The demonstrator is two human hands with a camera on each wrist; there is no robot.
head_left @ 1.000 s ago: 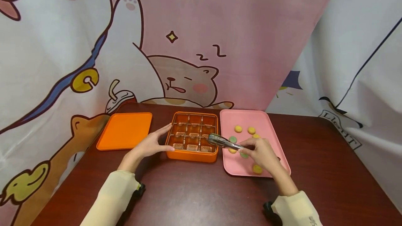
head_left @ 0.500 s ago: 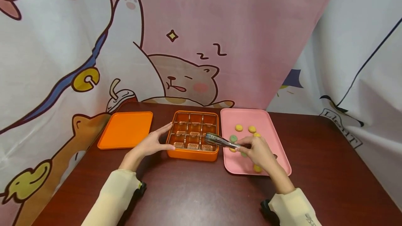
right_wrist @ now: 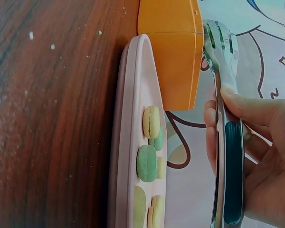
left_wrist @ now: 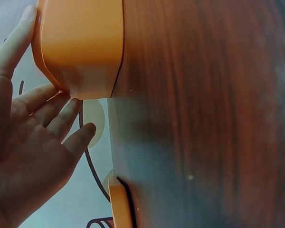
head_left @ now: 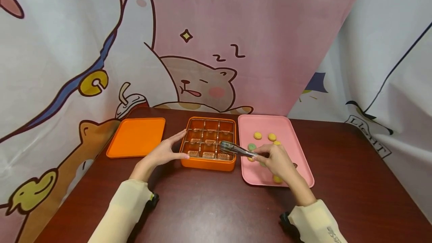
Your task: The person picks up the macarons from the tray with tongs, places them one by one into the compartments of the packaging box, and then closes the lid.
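Observation:
An orange box (head_left: 207, 165) with a clear divided insert (head_left: 210, 141) sits mid-table. My left hand (head_left: 162, 155) touches its left side, fingers extended and spread, thumb at the front rim; in the left wrist view several fingertips meet the orange wall (left_wrist: 80, 42). With my right hand (head_left: 279, 160) I grip metal tongs (head_left: 241, 151) with a dark green handle inlay (right_wrist: 233, 171). Their slotted head (right_wrist: 221, 42) reaches over the box's right-hand compartments, and no macaron shows in it. Below the right hand, a pink tray (head_left: 253, 175) bears yellow macarons (head_left: 258, 135) and green ones (head_left: 251, 147).
A flat orange lid (head_left: 136, 138) lies at the left of the dark wood table (head_left: 209, 205). The pink tray stands close along the box's right side. Behind the table hangs a cartoon-printed curtain (head_left: 263, 48). Small crumbs (right_wrist: 52, 46) dot the wood in the right wrist view.
The tongs' head has shifted slightly left over the box, and my right hand has moved a little with it. My left hand keeps its place at the box. The head view has tilted slightly.

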